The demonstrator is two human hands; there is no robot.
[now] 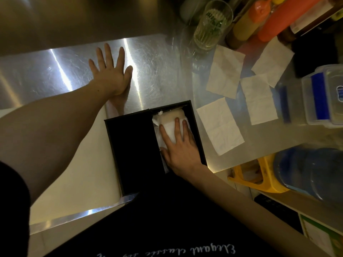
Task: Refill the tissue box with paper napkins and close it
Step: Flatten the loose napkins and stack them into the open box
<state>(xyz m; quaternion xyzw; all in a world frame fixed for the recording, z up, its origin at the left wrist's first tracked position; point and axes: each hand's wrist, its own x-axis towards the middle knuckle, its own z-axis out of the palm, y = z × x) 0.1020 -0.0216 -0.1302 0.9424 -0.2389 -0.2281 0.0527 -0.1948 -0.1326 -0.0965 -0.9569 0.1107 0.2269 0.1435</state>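
One steel counter spans the scene. One black tissue box sits at its near edge, right half uncovered. Two hands: the left hand lies flat farther left, fingers spread, holding nothing; the right hand presses straight fingers on the napkin stack inside the box. Four loose napkins lie to the right.

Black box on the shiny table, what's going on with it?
A person's right hand presses a stack of white paper napkins down into the black tissue box, which is partly open. Their left hand lies flat on the shiny steel counter, fingers spread. Four more white napkins lie loose on the counter beside the box.
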